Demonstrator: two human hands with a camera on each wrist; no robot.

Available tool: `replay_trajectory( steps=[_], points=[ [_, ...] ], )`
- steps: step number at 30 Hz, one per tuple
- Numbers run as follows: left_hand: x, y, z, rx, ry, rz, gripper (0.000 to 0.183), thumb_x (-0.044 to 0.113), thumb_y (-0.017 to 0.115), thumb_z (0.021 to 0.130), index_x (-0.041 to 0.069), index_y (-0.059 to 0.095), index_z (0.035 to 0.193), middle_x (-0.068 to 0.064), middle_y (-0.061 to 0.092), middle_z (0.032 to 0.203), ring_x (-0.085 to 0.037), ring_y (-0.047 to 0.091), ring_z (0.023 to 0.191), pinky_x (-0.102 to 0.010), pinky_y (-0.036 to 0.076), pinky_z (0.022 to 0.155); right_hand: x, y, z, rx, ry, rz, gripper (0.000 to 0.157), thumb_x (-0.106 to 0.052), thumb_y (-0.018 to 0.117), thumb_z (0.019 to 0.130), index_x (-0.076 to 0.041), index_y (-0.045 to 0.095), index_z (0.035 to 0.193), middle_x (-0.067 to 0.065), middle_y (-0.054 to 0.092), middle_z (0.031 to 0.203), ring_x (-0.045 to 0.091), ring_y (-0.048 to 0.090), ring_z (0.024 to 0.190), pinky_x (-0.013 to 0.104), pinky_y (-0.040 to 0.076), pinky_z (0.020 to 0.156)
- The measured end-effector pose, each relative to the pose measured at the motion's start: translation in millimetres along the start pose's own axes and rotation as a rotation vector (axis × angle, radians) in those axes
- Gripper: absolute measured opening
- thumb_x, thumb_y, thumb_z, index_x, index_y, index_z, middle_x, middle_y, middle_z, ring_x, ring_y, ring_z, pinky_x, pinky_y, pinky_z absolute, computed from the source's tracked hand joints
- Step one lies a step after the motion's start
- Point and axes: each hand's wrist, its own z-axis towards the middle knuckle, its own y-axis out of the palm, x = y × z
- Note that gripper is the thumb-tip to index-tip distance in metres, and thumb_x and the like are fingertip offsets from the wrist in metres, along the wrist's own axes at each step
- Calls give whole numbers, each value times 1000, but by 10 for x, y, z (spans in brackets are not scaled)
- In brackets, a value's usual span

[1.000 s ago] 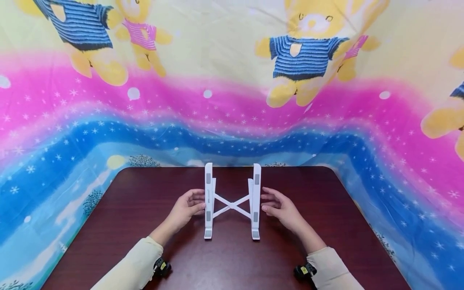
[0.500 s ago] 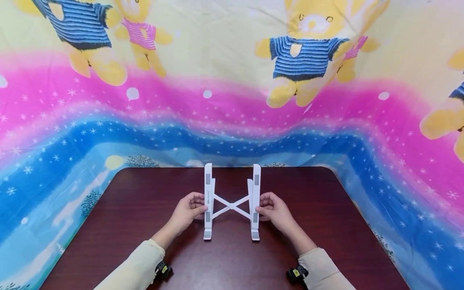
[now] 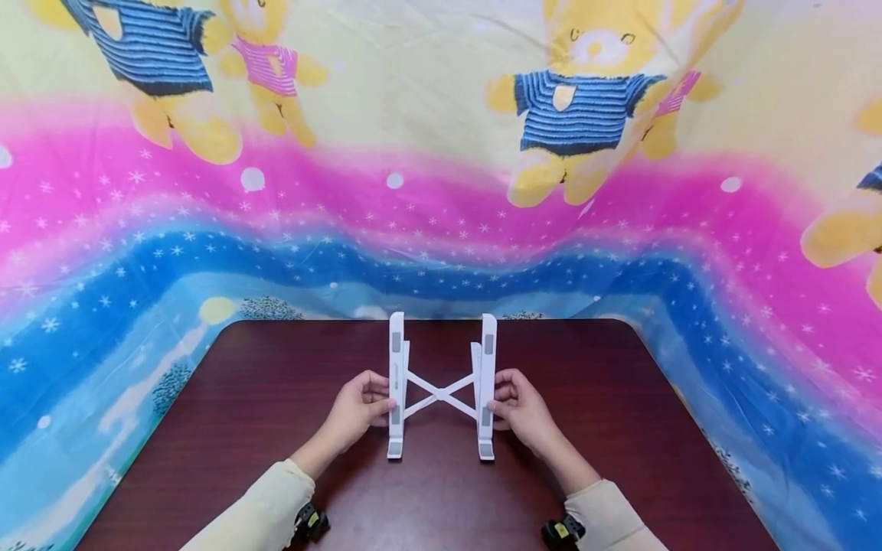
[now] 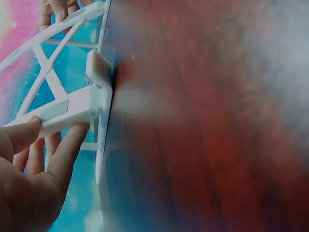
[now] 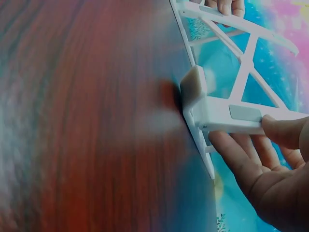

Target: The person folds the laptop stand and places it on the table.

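A white folding laptop stand [image 3: 441, 394] stands opened out on the table, its two side rails joined by crossed bars. Grey pads [image 4: 54, 110] line the rails, and a short lip turns up at each near end. My left hand [image 3: 360, 409] grips the left rail, thumb on its top face and fingers against the outer side and underneath. On the opposite side, my right hand [image 3: 521, 409] holds the right rail the same way. The right wrist view shows that thumb beside a grey pad [image 5: 245, 113] and the fingers below the rail [image 5: 227, 121].
The dark red-brown wooden table [image 3: 276, 360] has rounded far corners. A printed cloth [image 3: 441, 191] with bears and snowflakes hangs behind it and along both sides. Black wrist cameras [image 3: 312, 523] sit at both cuffs.
Both hands have come in from beside the stand and taken hold of its rails, the right hand moving left a little more. The stand has stayed in place.
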Motion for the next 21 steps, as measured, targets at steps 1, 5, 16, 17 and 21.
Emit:
replay_trajectory(
  steps=[1,5,16,17,21],
  points=[
    [0,6,-5,2,-1,-1,29,-10,71,90,-4,59,116,-23,64,107,-25,69,89,-51,63,69,-6,9,-9,16,5,-5,35,11,66,92,-3,53,122,23,66,98,29,71,82,53,63,68],
    [5,27,-11,5,-11,1,32,-10,71,90,-1,58,118,-21,64,109,-24,67,88,-51,63,69,-33,39,-38,58,19,-16,33,12,66,91,-2,54,118,19,67,95,28,71,80,52,63,66],
    [22,59,-24,41,10,41,35,-12,71,87,4,59,116,-20,65,103,-24,66,83,-50,63,64,-58,84,-42,71,23,-65,30,12,67,91,-4,56,114,18,66,93,27,71,78,50,63,66],
    [19,63,-30,48,18,49,35,-12,71,87,4,59,116,-20,65,102,-24,66,83,-49,63,64,-64,92,-48,74,21,-78,30,12,67,91,-4,56,114,18,66,93,27,71,78,50,63,66],
    [18,79,-49,63,46,69,35,-13,71,87,4,60,115,-19,65,100,-23,67,82,-46,63,63,-76,114,-69,86,16,-118,29,10,67,92,-6,57,114,18,65,95,27,71,79,50,63,67]
  ],
)
